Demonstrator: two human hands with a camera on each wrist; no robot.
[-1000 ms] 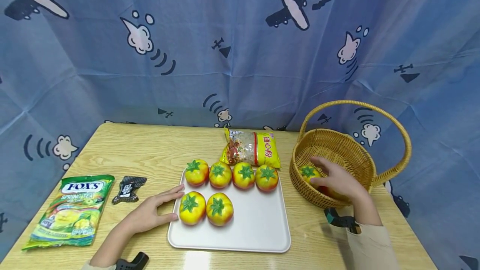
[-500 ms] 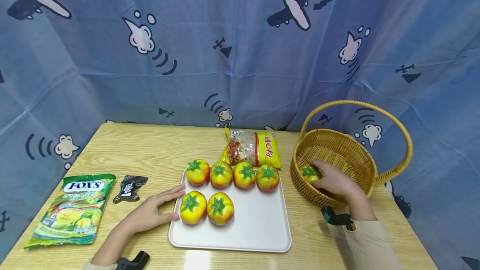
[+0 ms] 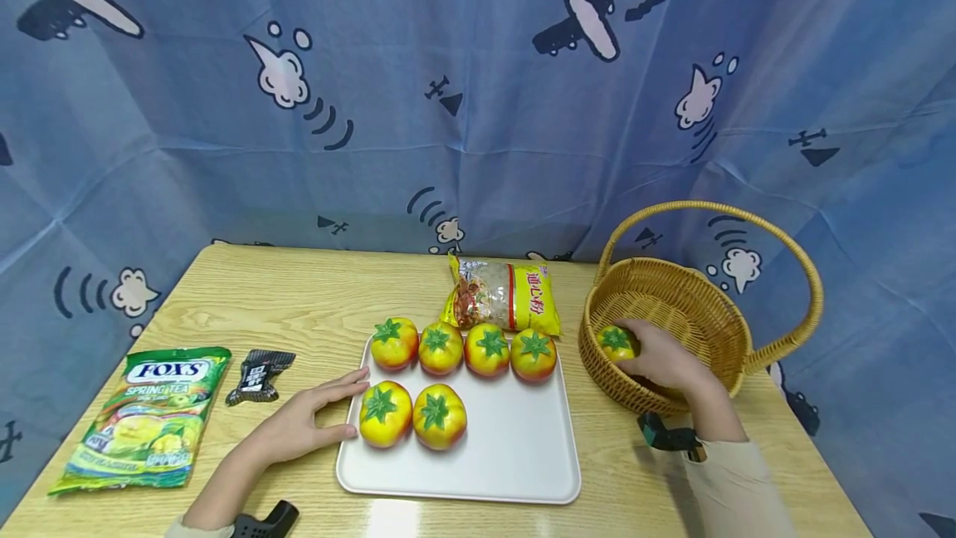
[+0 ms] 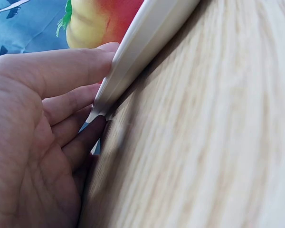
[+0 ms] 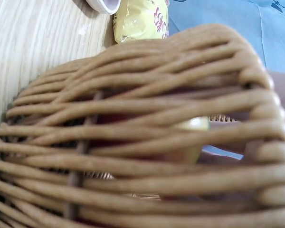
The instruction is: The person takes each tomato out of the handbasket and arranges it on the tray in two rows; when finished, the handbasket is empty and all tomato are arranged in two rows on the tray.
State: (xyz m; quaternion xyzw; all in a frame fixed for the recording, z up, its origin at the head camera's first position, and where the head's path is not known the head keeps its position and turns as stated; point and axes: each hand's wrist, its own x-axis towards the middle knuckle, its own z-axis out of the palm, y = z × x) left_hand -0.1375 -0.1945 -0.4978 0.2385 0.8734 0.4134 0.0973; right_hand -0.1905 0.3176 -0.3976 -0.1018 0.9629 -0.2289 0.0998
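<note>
Inside the wicker basket (image 3: 698, 305), my right hand (image 3: 665, 359) holds a yellow-and-red tomato (image 3: 616, 341) with a green star-shaped leaf top, near the basket's left wall. Thumb and fingers lie on either side of it; the hand's far side is hidden. The right wrist view mostly shows the woven wall (image 5: 147, 137), with the tomato blurred behind its gaps. My left hand (image 3: 299, 426) touches the left rim of the white tray (image 3: 515, 455) with thumb and fingertips, spread apart. Several similar tomatoes (image 3: 439, 416) sit on the tray, in a full back row and a shorter front row.
A yellow bag of pasta (image 3: 500, 295) lies behind the tray. At the left are a green FOX'S candy bag (image 3: 145, 422) and a small black wrapped packet (image 3: 259, 376). The basket's tall handle (image 3: 717, 206) arches above it. A blue curtain (image 3: 373, 123) hangs behind the table.
My right hand has settled lower and left in the basket, its fingers now around the tomato there. The left hand and the tray have stayed put.
</note>
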